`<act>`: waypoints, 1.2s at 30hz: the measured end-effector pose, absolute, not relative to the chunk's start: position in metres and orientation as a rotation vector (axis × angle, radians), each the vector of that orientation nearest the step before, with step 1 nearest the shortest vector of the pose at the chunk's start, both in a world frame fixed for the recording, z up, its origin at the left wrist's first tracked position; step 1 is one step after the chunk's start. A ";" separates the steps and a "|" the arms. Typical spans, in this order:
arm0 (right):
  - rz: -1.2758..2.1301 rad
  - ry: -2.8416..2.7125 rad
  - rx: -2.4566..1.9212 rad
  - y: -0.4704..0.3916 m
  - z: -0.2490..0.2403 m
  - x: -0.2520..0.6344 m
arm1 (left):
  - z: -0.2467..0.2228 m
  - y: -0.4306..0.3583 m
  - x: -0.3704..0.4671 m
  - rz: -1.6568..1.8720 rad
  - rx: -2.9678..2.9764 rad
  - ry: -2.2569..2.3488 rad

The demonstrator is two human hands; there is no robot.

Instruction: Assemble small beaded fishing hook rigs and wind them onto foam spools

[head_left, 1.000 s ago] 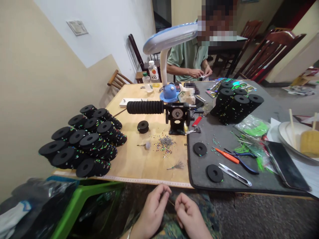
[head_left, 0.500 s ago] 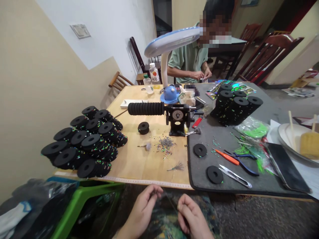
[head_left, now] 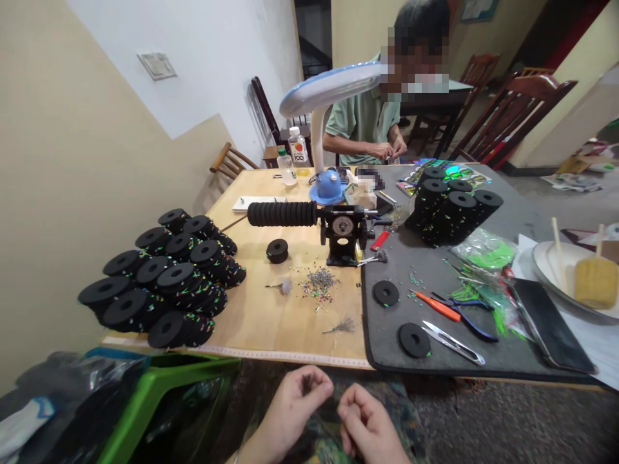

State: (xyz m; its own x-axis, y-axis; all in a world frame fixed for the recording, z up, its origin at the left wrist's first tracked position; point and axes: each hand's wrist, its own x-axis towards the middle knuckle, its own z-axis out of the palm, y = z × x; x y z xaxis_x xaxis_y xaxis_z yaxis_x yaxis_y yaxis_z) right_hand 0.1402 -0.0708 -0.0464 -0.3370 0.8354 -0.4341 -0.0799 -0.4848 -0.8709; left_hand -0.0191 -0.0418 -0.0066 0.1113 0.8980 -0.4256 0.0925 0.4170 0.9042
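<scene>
My left hand (head_left: 300, 403) is raised just in front of the table edge, thumb and forefinger pinched together. Beside it, a small gap away, my right hand (head_left: 365, 419) has its fingers curled in and the thumb pressed on them. Whatever the fingers hold is too thin to make out now. On the wood nearest my hands lies a small bundle of thin grey stems (head_left: 341, 325). Beyond it is a pile of tiny grey and coloured beads (head_left: 319, 283). A black foam ring (head_left: 414, 340) and metal tweezers (head_left: 454, 343) lie on the dark mat to the right.
Stacks of black foam spools (head_left: 176, 274) stand left, others (head_left: 452, 206) at the back right. A black winding device (head_left: 342, 232) with a foam-ringed shaft is mid-table. Behind it is a blue lamp (head_left: 329, 187). Orange-and-blue pliers (head_left: 440, 306) and a phone (head_left: 551, 322) lie right. A co-worker (head_left: 362, 129) sits opposite.
My two hands have come closer together, and the left has turned inward into a pinch. The thin line that ran between them no longer shows. The view has shifted slightly.
</scene>
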 end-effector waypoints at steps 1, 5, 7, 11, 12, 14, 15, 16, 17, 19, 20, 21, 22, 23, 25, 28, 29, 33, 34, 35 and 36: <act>1.858 -1.083 -1.259 -0.070 -0.046 0.142 | -0.006 -0.042 -0.020 0.759 1.007 1.340; 1.654 -1.231 -1.212 -0.066 -0.038 0.147 | -0.005 -0.047 -0.020 0.736 1.118 1.352; 1.692 -1.192 -1.145 -0.063 -0.035 0.145 | -0.006 -0.050 -0.018 0.737 1.194 1.374; 1.935 -1.009 -1.075 -0.060 -0.037 0.133 | -0.006 -0.052 -0.016 0.717 1.307 1.400; 1.945 -0.997 -1.096 -0.059 -0.038 0.131 | -0.005 -0.052 -0.017 0.709 1.310 1.391; 1.912 -1.038 -1.152 -0.059 -0.041 0.130 | -0.004 -0.052 -0.018 0.718 1.265 1.356; 1.883 -1.067 -1.180 -0.058 -0.042 0.131 | -0.003 -0.051 -0.019 0.733 1.217 1.334; 1.856 -1.086 -1.202 -0.058 -0.042 0.132 | -0.003 -0.051 -0.021 0.749 1.153 1.307; 1.837 -1.092 -1.220 -0.058 -0.043 0.134 | -0.002 -0.051 -0.023 0.764 1.084 1.274; 1.822 -1.056 -1.249 -0.058 -0.044 0.137 | -0.002 -0.050 -0.026 0.778 0.952 1.191; 1.815 -1.018 -1.259 -0.058 -0.044 0.139 | -0.003 -0.049 -0.027 0.781 0.900 1.152; 1.811 -0.976 -1.266 -0.058 -0.044 0.139 | -0.003 -0.049 -0.028 0.785 0.864 1.124; 1.811 -0.934 -1.269 -0.058 -0.044 0.139 | -0.004 -0.049 -0.029 0.794 0.844 1.113; 1.816 -0.895 -1.268 -0.057 -0.044 0.139 | -0.006 -0.049 -0.029 0.804 0.839 1.119; 1.836 -0.835 -1.258 -0.057 -0.044 0.138 | -0.008 -0.049 -0.028 0.818 0.856 1.149; 1.843 -0.790 -1.253 -0.058 -0.045 0.138 | -0.011 -0.049 -0.026 0.825 0.874 1.171; 1.841 -0.784 -1.256 -0.058 -0.046 0.138 | -0.012 -0.049 -0.025 0.822 0.869 1.178; 1.855 -0.777 -1.246 -0.059 -0.051 0.139 | -0.014 -0.049 -0.024 0.779 0.831 1.235; 1.862 -0.778 -1.235 -0.060 -0.053 0.140 | -0.014 -0.049 -0.023 0.770 0.821 1.247; 1.868 -0.776 -1.223 -0.060 -0.054 0.140 | -0.015 -0.049 -0.023 0.766 0.814 1.255; 1.873 -0.772 -1.214 -0.061 -0.056 0.140 | -0.015 -0.049 -0.022 0.767 0.811 1.259</act>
